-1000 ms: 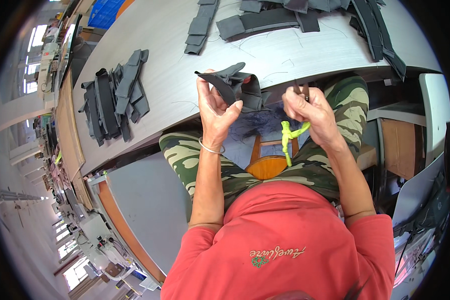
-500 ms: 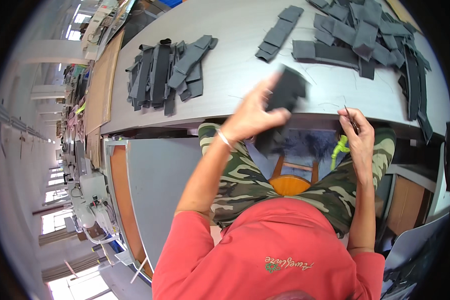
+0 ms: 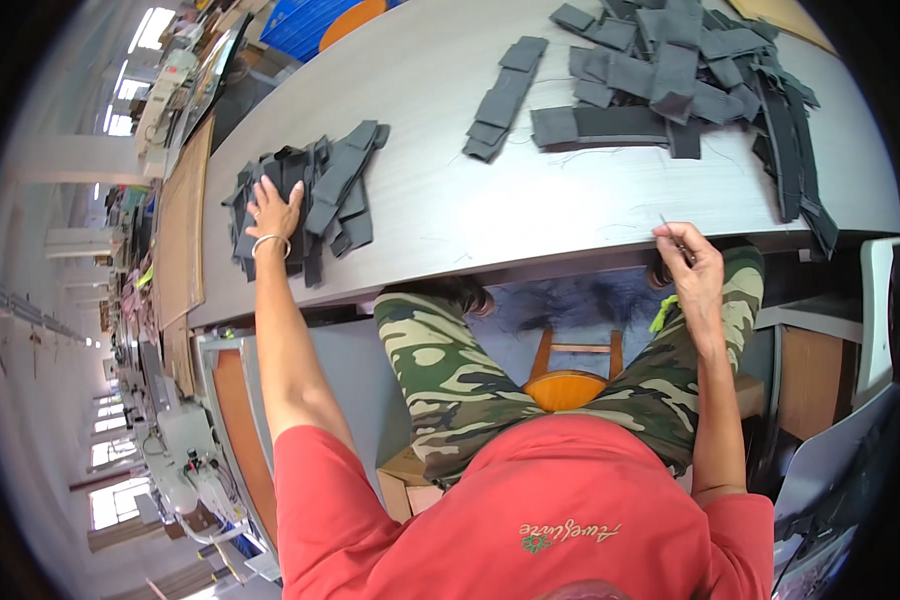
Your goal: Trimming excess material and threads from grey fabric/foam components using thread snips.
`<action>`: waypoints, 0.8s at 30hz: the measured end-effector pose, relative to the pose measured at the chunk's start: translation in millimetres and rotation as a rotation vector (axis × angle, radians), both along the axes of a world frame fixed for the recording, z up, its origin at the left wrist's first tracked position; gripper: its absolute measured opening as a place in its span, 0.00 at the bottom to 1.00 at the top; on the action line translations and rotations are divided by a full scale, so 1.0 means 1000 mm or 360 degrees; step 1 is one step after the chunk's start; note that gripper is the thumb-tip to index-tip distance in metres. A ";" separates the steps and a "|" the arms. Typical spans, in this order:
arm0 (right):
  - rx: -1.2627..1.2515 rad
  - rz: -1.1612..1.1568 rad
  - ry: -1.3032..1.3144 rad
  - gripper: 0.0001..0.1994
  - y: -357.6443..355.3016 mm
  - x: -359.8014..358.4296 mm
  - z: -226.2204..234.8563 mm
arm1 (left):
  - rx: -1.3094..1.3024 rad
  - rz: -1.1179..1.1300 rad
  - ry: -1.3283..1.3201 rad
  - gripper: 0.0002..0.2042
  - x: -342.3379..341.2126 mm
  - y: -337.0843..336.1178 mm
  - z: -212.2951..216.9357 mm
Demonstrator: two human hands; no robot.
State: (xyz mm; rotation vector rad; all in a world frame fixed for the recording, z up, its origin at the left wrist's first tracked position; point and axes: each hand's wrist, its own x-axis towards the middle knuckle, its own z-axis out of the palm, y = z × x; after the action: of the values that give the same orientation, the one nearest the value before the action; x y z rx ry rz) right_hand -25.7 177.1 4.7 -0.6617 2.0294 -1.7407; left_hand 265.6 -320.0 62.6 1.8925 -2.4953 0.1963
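Observation:
My left hand (image 3: 275,212) lies on the left pile of dark grey fabric strips (image 3: 342,185), its fingers spread and its palm over the strips. What lies directly under the palm is hidden. Near the table's front edge, my right hand (image 3: 694,268) is closed around a thin pointed metal tool (image 3: 664,221). Only the tip sticks out past the fingers, so its kind does not show. A yellow-green strap (image 3: 662,314) hangs below that hand.
A folded grey strip (image 3: 506,98) lies alone mid-table (image 3: 420,210). To the right is a larger heap of grey strips (image 3: 660,75), some hanging near the front edge. Loose threads are scattered about. A wooden stool (image 3: 566,390) shows between my legs; a blue crate (image 3: 305,28) stands beyond the table.
My left hand has carried a dark fabric piece leftward from above the table's front edge to the left pile, and its fingers have opened there. The right hand still grips the tool.

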 end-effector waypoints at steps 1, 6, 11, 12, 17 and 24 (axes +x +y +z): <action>0.0091 0.0013 -0.0038 0.04 0.001 0.002 0.006 | -0.0076 0.0020 -0.0014 0.41 -0.010 0.002 0.004; 0.0022 0.0021 -0.0130 0.04 -0.001 0.001 0.004 | -0.0435 -0.0889 0.0646 0.29 -0.085 0.050 0.018; 0.0079 0.0102 0.0009 0.04 -0.005 0.013 0.015 | 0.0100 -0.1311 0.0826 0.24 -0.210 0.157 -0.023; 0.0081 0.0146 -0.0008 0.04 -0.004 0.013 0.009 | -0.0254 -0.1497 0.0743 0.25 -0.224 0.161 -0.040; 0.0002 0.0172 -0.0033 0.05 0.005 0.017 0.005 | 0.0170 -0.1074 0.1015 0.24 -0.237 0.150 -0.055; -0.0043 0.0201 0.0181 0.16 0.002 0.024 0.011 | 0.2273 -0.0146 0.2310 0.19 -0.147 0.237 -0.015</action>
State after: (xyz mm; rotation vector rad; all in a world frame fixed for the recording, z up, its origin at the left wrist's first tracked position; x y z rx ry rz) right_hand -1.6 179.3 15.3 -0.8963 1.9935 -1.6952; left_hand 118.9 -83.2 47.5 0.9455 -1.3868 -2.3523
